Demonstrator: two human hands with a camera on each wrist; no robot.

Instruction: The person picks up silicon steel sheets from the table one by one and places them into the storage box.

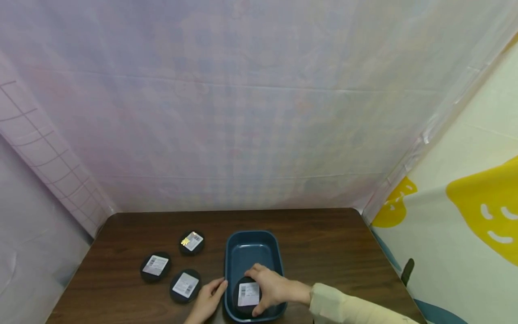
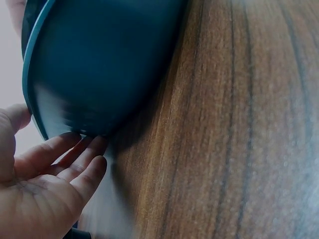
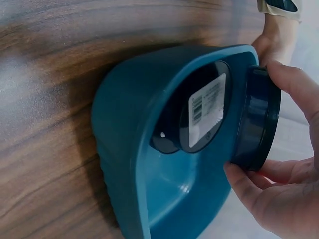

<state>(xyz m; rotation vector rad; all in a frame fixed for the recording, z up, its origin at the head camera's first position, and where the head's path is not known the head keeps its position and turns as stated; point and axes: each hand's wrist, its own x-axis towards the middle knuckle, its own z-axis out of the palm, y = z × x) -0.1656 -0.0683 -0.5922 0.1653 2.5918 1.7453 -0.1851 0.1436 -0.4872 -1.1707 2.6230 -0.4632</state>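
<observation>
A blue rectangular tray (image 1: 252, 238) with raised walls is in front of me. My left hand (image 1: 207, 300) holds its left side, thumb at the rim and fingertips against the outer wall (image 2: 94, 74). Over the tray's near end, my right hand (image 1: 272, 288) grips a round black tub (image 3: 259, 119) by its edge, thumb on one side and fingers on the other. Its white label (image 1: 248, 294) faces up. Inside the tray, the right wrist view shows another labelled black tub (image 3: 209, 109), with a dark round piece beside it, partly hidden.
Left of the tray, three round black tubs with white labels stand on the brown wooden table: one at the back (image 1: 192, 243), one at far left (image 1: 155, 267), and one nearer the left hand (image 1: 185, 286). Pale sheets (image 1: 243, 135) hang behind the table.
</observation>
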